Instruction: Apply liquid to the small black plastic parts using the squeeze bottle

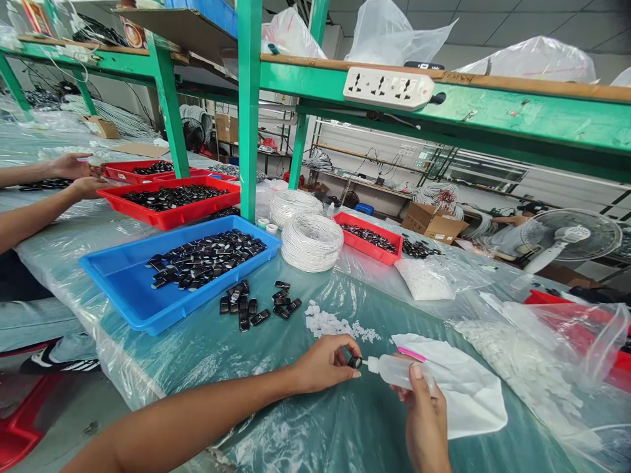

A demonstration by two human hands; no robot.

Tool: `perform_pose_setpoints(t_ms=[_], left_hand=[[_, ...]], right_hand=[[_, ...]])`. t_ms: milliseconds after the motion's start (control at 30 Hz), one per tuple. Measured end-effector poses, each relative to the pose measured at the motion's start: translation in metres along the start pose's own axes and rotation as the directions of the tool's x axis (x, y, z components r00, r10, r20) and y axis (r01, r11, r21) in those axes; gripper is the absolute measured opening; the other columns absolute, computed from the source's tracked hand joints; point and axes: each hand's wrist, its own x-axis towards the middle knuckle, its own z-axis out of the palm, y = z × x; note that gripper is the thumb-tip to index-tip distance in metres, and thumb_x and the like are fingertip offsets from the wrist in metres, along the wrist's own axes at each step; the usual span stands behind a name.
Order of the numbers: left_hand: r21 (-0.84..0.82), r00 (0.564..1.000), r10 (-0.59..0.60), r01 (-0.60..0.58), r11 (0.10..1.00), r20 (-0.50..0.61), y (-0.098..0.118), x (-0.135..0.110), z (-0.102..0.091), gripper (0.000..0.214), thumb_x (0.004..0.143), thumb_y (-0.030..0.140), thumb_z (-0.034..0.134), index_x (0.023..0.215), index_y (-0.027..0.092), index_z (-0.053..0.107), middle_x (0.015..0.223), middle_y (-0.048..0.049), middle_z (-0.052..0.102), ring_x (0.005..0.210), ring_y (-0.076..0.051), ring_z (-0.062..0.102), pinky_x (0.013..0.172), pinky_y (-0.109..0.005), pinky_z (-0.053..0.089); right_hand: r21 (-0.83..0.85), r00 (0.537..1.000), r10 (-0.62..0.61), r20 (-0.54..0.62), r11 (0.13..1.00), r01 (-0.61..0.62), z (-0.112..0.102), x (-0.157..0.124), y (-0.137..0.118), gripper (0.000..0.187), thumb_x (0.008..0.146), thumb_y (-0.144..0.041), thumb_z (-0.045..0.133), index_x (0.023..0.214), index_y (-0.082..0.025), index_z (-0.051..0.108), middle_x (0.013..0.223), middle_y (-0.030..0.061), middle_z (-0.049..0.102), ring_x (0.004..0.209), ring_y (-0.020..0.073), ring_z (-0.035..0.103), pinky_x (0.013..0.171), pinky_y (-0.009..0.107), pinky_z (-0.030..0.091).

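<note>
My left hand pinches a small black part just above the plastic-covered table. My right hand grips a translucent squeeze bottle lying sideways, its nozzle touching the black part. A pink-tipped stick rests on a white sheet under the bottle. A heap of small white plastic pieces and several loose black parts lie just beyond my hands.
A blue tray of black parts sits to the left, red trays behind it and another red tray farther right. White wire coils stand mid-table. A co-worker's hands work at far left. Green shelf posts rise ahead.
</note>
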Motion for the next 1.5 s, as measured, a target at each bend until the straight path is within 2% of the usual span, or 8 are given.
perform_pose_setpoints(t_ms=[200,367,667,900,1000,1100,1333,1500], left_hand=[[0.03,1.0,0.015,-0.015,0.999,-0.008,0.003,0.0,-0.001,0.026,0.07,0.03,0.067,0.089,0.016,0.057,0.073,0.0009,0.055,0.061,-0.01,0.049,0.051,-0.018,0.035],[0.132,1.0,0.019,-0.017,0.991,-0.018,0.005,-0.001,-0.002,0.025,0.069,0.031,0.067,0.087,0.017,0.057,0.071,0.002,0.055,0.059,-0.009,0.048,0.049,-0.017,0.034],[0.293,0.995,0.076,-0.054,0.955,-0.061,0.009,-0.003,-0.002,0.02,0.071,0.029,0.065,0.086,0.019,0.057,0.086,0.0001,0.058,0.061,-0.01,0.049,0.055,-0.019,0.038],[0.164,0.996,0.051,-0.039,0.986,-0.071,0.005,-0.002,-0.001,0.021,0.068,0.023,0.066,0.085,0.018,0.055,0.082,0.0007,0.057,0.062,-0.01,0.05,0.051,-0.018,0.035],[0.074,0.997,0.035,-0.03,0.997,-0.069,0.006,-0.002,0.001,0.021,0.069,0.024,0.066,0.086,0.017,0.054,0.076,0.0007,0.055,0.062,-0.01,0.051,0.05,-0.017,0.035],[0.019,0.997,0.045,-0.044,0.999,-0.063,0.008,-0.002,0.001,0.02,0.07,0.024,0.065,0.085,0.016,0.054,0.073,0.0012,0.053,0.062,-0.01,0.051,0.052,-0.018,0.037],[-0.001,0.996,0.054,-0.054,0.999,-0.071,0.009,-0.003,0.001,0.022,0.07,0.027,0.065,0.085,0.016,0.053,0.081,-0.0014,0.054,0.064,-0.01,0.052,0.054,-0.019,0.04],[0.008,0.996,0.057,-0.057,0.998,-0.065,0.009,-0.003,0.0,0.023,0.069,0.027,0.066,0.086,0.017,0.054,0.078,-0.0004,0.054,0.064,-0.01,0.052,0.053,-0.019,0.039]], right_hand=[[-0.134,0.997,-0.075,0.014,0.988,0.077,0.002,-0.005,-0.006,0.045,0.071,-0.054,0.059,0.093,-0.015,0.063,0.068,0.0017,0.06,0.055,0.0135,0.047,0.051,0.024,0.039],[-0.193,0.978,-0.201,0.048,0.959,0.207,0.002,-0.011,-0.008,0.041,0.066,-0.049,0.066,0.09,-0.016,0.063,0.091,0.0084,0.065,0.081,0.0236,0.059,0.069,0.031,0.048],[-0.394,0.872,-0.47,0.137,0.782,0.483,0.0,-0.017,-0.013,0.032,0.064,-0.041,0.069,0.085,-0.017,0.067,0.086,0.0093,0.068,0.079,0.0263,0.061,0.072,0.036,0.048],[-0.203,0.982,-0.188,0.036,0.96,0.191,0.003,-0.01,-0.013,0.039,0.066,-0.051,0.064,0.083,-0.015,0.066,0.075,0.0066,0.066,0.061,0.0184,0.056,0.053,0.027,0.045],[-0.08,0.996,-0.093,0.002,0.992,0.093,0.002,-0.005,-0.006,0.043,0.071,-0.054,0.058,0.088,-0.014,0.065,0.062,0.0015,0.06,0.05,0.0123,0.045,0.047,0.024,0.037],[0.041,1.0,-0.014,0.025,0.999,0.013,0.001,-0.002,-0.001,0.043,0.076,-0.052,0.054,0.093,-0.014,0.063,0.061,0.0001,0.056,0.053,0.0129,0.045,0.05,0.024,0.036],[0.158,0.998,0.027,0.058,0.987,-0.036,0.0,-0.002,0.001,0.038,0.079,-0.047,0.054,0.095,-0.014,0.061,0.059,-0.001,0.053,0.054,0.0135,0.048,0.051,0.025,0.039],[0.261,0.997,0.006,0.072,0.965,-0.025,0.003,-0.001,0.0,0.036,0.081,-0.044,0.053,0.1,-0.015,0.059,0.059,-0.0013,0.054,0.058,0.0162,0.054,0.063,0.033,0.048]])
